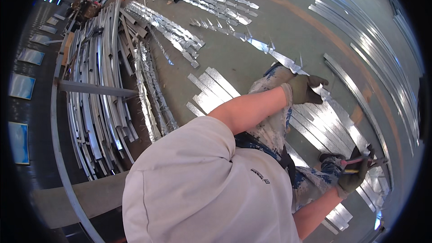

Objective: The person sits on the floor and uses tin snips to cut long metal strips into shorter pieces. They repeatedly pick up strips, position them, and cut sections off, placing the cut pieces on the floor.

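Note:
My left hand, in a dark olive glove, is closed on a long shiny metal strip. The strip runs diagonally past my bent legs; pointed tabs stick up along its far left stretch. My right hand, gloved alike, is closed around a red-handled hand tool, which looks like snips or pliers. The tool lies across the near right end of the strip; whether its jaws grip the metal cannot be made out. Under and beside the strip lie flat metal strips side by side on the floor.
Left, a rack holds many long metal profiles. Tabbed strips lie in bundles on the floor ahead, with spiky ones beside the rack. A metal channel lies just beyond my hands, and long strips stretch along the far right.

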Motion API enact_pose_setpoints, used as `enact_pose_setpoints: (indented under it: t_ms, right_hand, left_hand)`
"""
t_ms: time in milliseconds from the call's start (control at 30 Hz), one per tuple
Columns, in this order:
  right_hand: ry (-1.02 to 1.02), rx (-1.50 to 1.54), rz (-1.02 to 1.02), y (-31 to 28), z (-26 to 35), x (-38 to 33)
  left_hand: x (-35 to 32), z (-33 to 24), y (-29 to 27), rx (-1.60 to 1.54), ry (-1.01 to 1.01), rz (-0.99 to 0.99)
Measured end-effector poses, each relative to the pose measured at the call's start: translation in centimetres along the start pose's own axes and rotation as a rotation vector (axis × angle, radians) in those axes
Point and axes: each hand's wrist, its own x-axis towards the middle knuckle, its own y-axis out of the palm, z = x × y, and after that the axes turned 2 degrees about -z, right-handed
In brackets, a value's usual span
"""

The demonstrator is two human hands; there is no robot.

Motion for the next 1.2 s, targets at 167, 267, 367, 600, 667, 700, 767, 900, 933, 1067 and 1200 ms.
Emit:
enact_pose_setpoints:
  t_ms: [167, 267, 367, 600, 667, 700, 767, 900, 933, 1067, 1200]
  right_hand:
    - [-0.078, -0.153, 0.058, 6.5, 1.3, 0.7]
    - [-0.020, -0.017, 0.214, 5.1, 1.2, 1.8]
    - [-0.096, -0.114, 0.125, 7.9, -0.9, 1.9]
    - [0.107, 0.105, 0.100, 8.4, -3.3, 1.5]
    - [0.122, 0.082, 0.059, 7.7, -3.1, 1.4]
    - [0.117, 0.082, 0.060, 7.0, -3.4, 1.7]
    - [0.111, 0.045, 0.011, 7.0, -3.3, 1.7]
    - [0.205, 0.016, 0.031, 5.2, -3.3, 1.6]
    - [0.262, -0.030, 0.017, 4.5, -3.1, 1.5]
    - [0.425, -0.261, -0.090, 9.5, -2.5, -2.3]
    - [0.613, -0.455, -0.070, 10.0, -6.0, -6.6]
  left_hand:
    - [-3.6, -2.8, 2.5, -0.610, 0.034, 0.041]
    - [-6.2, -2.4, 3.9, -0.737, 0.094, 0.286]
    - [-7.1, 0.0, 3.0, -0.675, 0.160, 0.508]
    - [-4.6, -1.1, 5.4, -0.324, 0.054, 0.343]
    - [-3.8, -2.2, 6.7, -0.262, -0.052, 0.233]
    - [-3.4, -2.3, 6.9, -0.330, -0.107, 0.239]
    - [-2.3, -2.6, 6.8, -0.315, -0.150, 0.248]
    - [-0.6, -0.7, 7.2, -0.260, -0.185, 0.171]
    - [0.0, -0.3, 7.0, -0.244, -0.189, 0.161]
    - [0.0, 0.1, 5.6, -0.237, -0.112, 0.122]
    - [0.6, 0.1, 6.0, -0.215, -0.101, 0.157]
